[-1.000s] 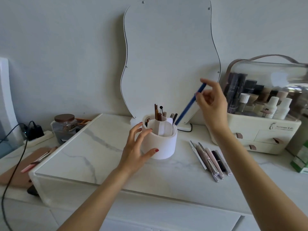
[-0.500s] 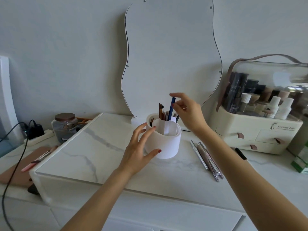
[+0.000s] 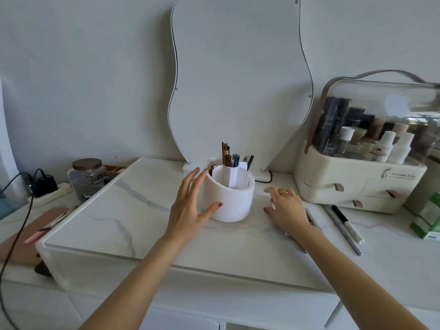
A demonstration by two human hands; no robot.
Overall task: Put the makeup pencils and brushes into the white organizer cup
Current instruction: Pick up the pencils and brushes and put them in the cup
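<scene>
The white organizer cup point(image 3: 233, 201) stands in the middle of the marble-look top and holds several brown pencils and brushes, plus a blue pencil point(image 3: 235, 160) in a rear compartment. My left hand point(image 3: 188, 210) rests against the cup's left side, fingers spread, thumb tip on its front wall. To the cup's right, my right hand point(image 3: 288, 208) lies palm down on the top with fingers apart, covering some loose pencils. One end point(image 3: 312, 217) shows by the wrist. A grey pencil point(image 3: 342, 231) and a black-and-white pen point(image 3: 350, 227) lie further right.
A wavy mirror point(image 3: 238, 79) leans behind the cup. A cream cosmetics case point(image 3: 357, 186) with bottles stands at the right, a green box point(image 3: 428, 217) beyond it. At the left are a glass jar point(image 3: 87, 177), a power strip point(image 3: 45, 186) with cable, and a brown board point(image 3: 23, 241).
My right hand lowered the blue pencil into the cup, let go of it, and came down onto the pencils lying to the cup's right. My left hand stayed at the cup.
</scene>
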